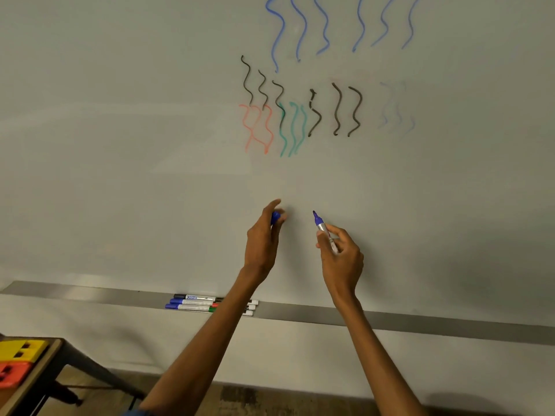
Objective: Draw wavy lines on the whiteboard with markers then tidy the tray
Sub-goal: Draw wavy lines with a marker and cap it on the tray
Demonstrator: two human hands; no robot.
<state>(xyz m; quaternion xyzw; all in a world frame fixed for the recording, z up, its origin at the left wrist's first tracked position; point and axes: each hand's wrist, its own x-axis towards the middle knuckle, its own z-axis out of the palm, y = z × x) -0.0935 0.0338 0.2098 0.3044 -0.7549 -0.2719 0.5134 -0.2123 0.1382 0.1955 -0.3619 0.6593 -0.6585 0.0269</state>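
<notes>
The whiteboard (150, 145) carries wavy lines in blue, black, red and green near its upper middle. My right hand (341, 259) grips an uncapped purple-blue marker (322, 229), tip pointing up and slightly left, close to the board. My left hand (264, 238) pinches the marker's blue cap (275, 218) between thumb and fingers, a short way left of the tip. Below, the grey tray (420, 321) holds several capped markers (192, 303) lying lengthwise, partly hidden by my left forearm.
A dark-framed table (45, 373) stands at the lower left with a yellow block (21, 349) and a red block (12, 375) on it. Wooden floor shows under the board's lower edge.
</notes>
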